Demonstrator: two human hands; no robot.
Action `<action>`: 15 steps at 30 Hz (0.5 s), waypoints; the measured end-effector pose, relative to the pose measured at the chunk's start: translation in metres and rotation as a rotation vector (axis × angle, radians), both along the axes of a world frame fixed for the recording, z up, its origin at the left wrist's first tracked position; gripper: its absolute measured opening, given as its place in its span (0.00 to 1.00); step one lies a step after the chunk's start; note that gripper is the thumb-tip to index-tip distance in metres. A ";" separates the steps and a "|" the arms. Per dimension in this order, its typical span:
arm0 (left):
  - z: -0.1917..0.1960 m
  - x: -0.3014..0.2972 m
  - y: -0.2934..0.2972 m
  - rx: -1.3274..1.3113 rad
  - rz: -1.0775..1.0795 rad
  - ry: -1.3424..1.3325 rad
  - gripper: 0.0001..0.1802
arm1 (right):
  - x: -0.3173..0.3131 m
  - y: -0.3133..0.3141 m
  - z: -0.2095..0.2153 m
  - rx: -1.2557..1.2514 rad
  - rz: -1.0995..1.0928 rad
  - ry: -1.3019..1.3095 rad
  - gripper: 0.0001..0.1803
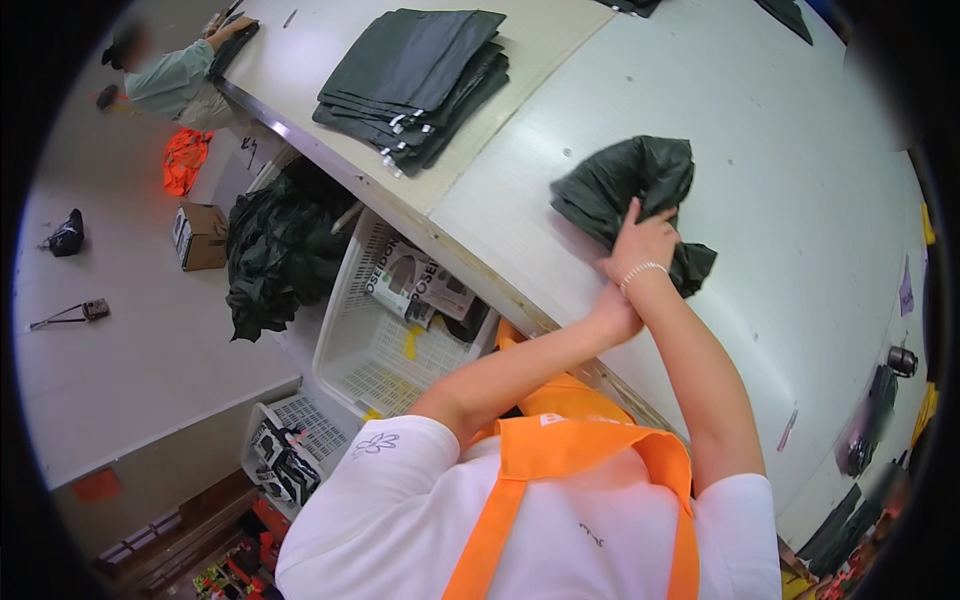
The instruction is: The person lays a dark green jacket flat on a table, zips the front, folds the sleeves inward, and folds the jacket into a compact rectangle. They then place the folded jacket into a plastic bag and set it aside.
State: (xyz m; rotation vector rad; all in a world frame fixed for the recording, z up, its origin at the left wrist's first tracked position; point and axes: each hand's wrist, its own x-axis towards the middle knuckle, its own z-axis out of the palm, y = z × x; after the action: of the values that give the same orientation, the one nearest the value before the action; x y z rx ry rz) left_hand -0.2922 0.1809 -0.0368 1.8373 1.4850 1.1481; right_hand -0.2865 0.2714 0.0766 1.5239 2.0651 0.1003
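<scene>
A crumpled dark green fabric bundle (640,165) lies on the pale worktable, bent into a curve with a loose end sticking out at the lower right. Over its middle is my right hand (645,243), a light bracelet at the wrist, its fingers curled on the cloth. My left hand (618,310) crosses beneath the right wrist, so its fingers are hidden. Farther off to the left sits a stack of folded dark green fabric pieces (410,60) with small white tags along the near edge.
Below the table edge at left stand a white plastic basket (335,345) with printed packages and a smaller basket (325,425). A dark green fabric heap (275,250) hangs beside a cardboard box (203,237). Another person (175,80) works at the far left. Dark items line the right edge.
</scene>
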 end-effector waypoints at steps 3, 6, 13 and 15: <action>0.074 -0.058 0.011 -0.429 -0.352 0.091 0.17 | 0.021 0.003 -0.032 0.150 0.248 0.037 0.44; 0.096 -0.153 0.063 -0.528 -0.049 0.421 0.12 | 0.022 -0.001 -0.028 0.091 0.302 0.072 0.36; 0.030 -0.374 0.183 0.015 0.723 0.928 0.31 | 0.028 0.006 -0.025 0.086 0.317 0.205 0.36; 0.018 -0.365 0.186 -0.072 0.583 0.915 0.31 | 0.038 0.015 -0.018 0.102 0.328 0.313 0.37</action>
State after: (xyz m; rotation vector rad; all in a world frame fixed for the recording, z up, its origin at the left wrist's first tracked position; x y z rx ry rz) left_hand -0.6575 0.3668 -0.0184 2.0442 2.6494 0.4050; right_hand -0.2488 0.2865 0.0588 1.3102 2.5849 0.0971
